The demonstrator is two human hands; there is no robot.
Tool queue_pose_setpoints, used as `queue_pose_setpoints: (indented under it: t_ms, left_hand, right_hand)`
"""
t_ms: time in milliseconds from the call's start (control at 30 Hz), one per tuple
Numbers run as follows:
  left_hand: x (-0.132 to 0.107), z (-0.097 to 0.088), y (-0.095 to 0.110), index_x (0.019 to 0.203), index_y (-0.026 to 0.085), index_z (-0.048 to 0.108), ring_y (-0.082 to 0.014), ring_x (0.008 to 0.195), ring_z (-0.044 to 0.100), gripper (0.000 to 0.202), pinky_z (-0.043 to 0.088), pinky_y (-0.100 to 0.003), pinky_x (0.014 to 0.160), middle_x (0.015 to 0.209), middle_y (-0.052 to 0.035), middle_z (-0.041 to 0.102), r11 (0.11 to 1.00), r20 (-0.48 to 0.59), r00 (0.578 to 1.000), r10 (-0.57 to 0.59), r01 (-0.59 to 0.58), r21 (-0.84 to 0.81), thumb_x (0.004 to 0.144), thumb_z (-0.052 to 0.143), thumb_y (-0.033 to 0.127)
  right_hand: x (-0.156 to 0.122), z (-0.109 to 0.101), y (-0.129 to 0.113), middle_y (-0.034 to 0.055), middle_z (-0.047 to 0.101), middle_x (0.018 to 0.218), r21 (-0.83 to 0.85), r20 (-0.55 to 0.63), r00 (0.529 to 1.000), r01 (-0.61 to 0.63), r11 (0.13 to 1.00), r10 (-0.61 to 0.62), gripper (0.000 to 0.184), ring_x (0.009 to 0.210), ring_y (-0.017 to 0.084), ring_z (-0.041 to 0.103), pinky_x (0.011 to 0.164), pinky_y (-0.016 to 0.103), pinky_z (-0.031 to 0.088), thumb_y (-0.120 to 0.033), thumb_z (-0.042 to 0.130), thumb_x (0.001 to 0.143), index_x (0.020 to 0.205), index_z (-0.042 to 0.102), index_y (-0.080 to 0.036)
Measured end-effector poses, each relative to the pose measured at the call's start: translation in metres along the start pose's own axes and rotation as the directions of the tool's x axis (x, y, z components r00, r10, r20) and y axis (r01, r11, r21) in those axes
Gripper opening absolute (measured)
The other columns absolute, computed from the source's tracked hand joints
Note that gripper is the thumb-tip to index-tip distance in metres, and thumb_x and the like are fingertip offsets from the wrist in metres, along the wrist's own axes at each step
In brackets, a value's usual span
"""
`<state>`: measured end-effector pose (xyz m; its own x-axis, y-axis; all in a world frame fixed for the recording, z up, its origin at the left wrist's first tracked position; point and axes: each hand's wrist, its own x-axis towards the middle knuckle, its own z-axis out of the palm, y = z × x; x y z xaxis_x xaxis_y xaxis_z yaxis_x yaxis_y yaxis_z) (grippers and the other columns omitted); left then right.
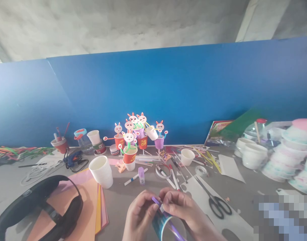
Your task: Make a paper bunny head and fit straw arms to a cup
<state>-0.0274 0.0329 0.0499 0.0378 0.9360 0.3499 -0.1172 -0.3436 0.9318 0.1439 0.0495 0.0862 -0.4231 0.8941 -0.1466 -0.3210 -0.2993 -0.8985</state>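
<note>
At the bottom middle, my left hand (141,214) pinches a purple strip (156,201), perhaps a straw, near its upper end. My right hand (182,208) closes its fingertips on the same strip, by a small whitish piece that is partly hidden. Below the fingers a paper cup (157,223) with a blue-painted side and white rim is tilted; the strip's lower part runs across its mouth. The lower part of the cup is out of the frame. Past my hands lie a purple-capped glue bottle (141,176) and a red marker (173,177).
Cups with rabbit faces (130,152) stand by the blue wall. White cups (101,171) stand nearer. Black-handled scissors (220,207) lie on white paper at right. Black headgear (61,214) rests on coloured paper at left. Painted bowls (285,154) are stacked far right.
</note>
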Motion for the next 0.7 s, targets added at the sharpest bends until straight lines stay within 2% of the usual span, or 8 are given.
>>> queue_pose_setpoints:
  t_ms: [233,400,567,700]
  left_hand:
    - [-0.003,0.004,0.006,0.086,0.019,0.073,-0.0163,0.071,0.064,0.024,0.052,-0.021,0.066,0.079,-0.0031,0.067,0.999,-0.042,0.998,-0.051,0.051,0.001,0.089,0.070,0.043]
    - [-0.004,0.006,0.015,0.085,0.019,0.074,-0.0170,0.072,0.063,0.027,0.051,-0.022,0.068,0.079,-0.0031,0.066,0.992,-0.055,0.991,-0.125,0.124,-0.024,0.086,0.072,0.046]
    - [-0.006,0.006,0.013,0.086,0.019,0.073,-0.0161,0.072,0.062,0.025,0.050,-0.021,0.067,0.079,-0.0033,0.064,0.998,-0.038,0.998,-0.056,0.055,-0.007,0.089,0.069,0.044]
    - [-0.006,0.005,0.008,0.085,0.020,0.073,-0.0174,0.073,0.062,0.026,0.049,-0.022,0.069,0.079,-0.0047,0.067,0.997,-0.045,0.999,0.000,0.003,0.081,0.091,0.066,0.044]
  right_hand:
    - [0.002,-0.003,0.003,0.0011,0.060,0.086,-0.060,0.031,0.998,0.060,0.996,-0.059,0.029,0.072,0.014,0.056,0.071,0.026,0.044,-0.041,0.086,0.070,0.066,0.070,-0.017]
    - [0.003,-0.004,0.002,0.0011,0.061,0.082,-0.196,0.039,0.992,0.128,0.972,-0.122,0.030,0.073,0.017,0.059,0.071,0.028,0.046,-0.042,0.084,0.071,0.066,0.067,-0.018]
    - [0.001,-0.002,-0.002,0.0006,0.063,0.076,-0.368,0.027,0.977,0.207,0.906,-0.212,0.023,0.075,0.019,0.061,0.072,0.030,0.046,-0.035,0.077,0.075,0.066,0.063,-0.018]
    - [-0.001,0.001,-0.007,0.0003,0.067,0.073,-0.527,-0.001,0.975,0.188,0.829,-0.222,0.010,0.076,0.021,0.064,0.074,0.030,0.047,-0.022,0.072,0.075,0.071,0.063,-0.020]
